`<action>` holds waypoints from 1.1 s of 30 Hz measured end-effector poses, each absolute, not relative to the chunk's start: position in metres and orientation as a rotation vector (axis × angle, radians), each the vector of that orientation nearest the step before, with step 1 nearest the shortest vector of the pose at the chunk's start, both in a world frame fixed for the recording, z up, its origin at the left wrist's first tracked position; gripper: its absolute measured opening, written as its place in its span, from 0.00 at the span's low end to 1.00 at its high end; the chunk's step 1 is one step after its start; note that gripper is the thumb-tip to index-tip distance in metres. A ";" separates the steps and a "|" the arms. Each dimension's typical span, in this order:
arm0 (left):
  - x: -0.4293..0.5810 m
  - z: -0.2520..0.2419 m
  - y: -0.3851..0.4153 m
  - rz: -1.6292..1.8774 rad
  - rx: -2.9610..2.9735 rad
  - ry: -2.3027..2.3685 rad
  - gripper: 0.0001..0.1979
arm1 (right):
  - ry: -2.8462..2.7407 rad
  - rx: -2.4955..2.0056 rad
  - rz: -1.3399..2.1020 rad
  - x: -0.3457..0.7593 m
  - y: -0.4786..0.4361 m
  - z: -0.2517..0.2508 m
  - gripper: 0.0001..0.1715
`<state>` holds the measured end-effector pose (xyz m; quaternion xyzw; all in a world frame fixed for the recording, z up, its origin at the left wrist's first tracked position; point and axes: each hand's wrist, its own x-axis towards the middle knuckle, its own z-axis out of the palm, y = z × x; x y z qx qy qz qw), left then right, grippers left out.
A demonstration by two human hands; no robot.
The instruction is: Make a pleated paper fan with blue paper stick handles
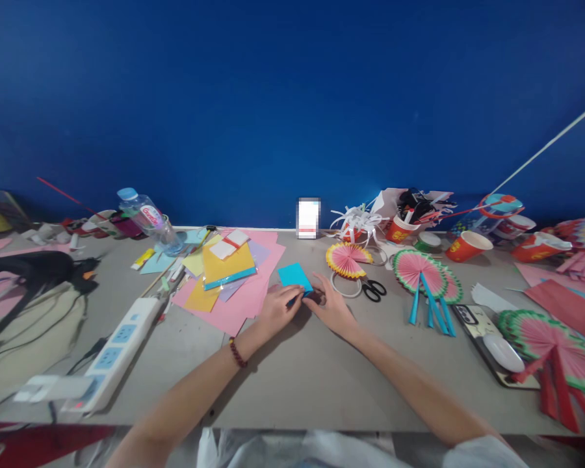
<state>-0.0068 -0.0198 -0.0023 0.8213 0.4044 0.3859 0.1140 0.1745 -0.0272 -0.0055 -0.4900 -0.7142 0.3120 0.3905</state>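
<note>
A small square of blue paper [293, 275] lies at the middle of the table, tilted a little. My left hand [281, 306] is closed on its near left edge, with the fingertips pressed together there. From the other side, my right hand [332, 307] grips the near right corner between thumb and fingers. Between the two hands the paper's near edge is partly hidden. Just right of my right hand lie black-handled scissors [373, 290] and a roll of tape or ring [346, 285].
Pink sheets and a yellow paper pack [227, 264] lie left, near a plastic bottle [151, 220] and a power strip [121, 348]. Pleated paper fans [420, 273], a phone [472, 325], a mouse [503, 353] and paper cups [468, 247] stand or lie right. A blue wall [292, 110] closes the back.
</note>
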 end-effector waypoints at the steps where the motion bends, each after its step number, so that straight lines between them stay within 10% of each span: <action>1: -0.006 -0.001 -0.021 1.149 2.385 1.154 0.12 | -1.794 -1.220 0.825 0.174 -0.028 -0.006 0.38; 17: -0.007 -0.001 -0.027 1.308 2.550 0.881 0.12 | -1.823 -0.962 0.898 0.173 -0.029 -0.007 0.47; 33: -0.013 -0.011 -0.016 1.177 2.685 1.135 0.17 | -2.307 -1.022 -0.030 0.188 -0.031 0.013 0.24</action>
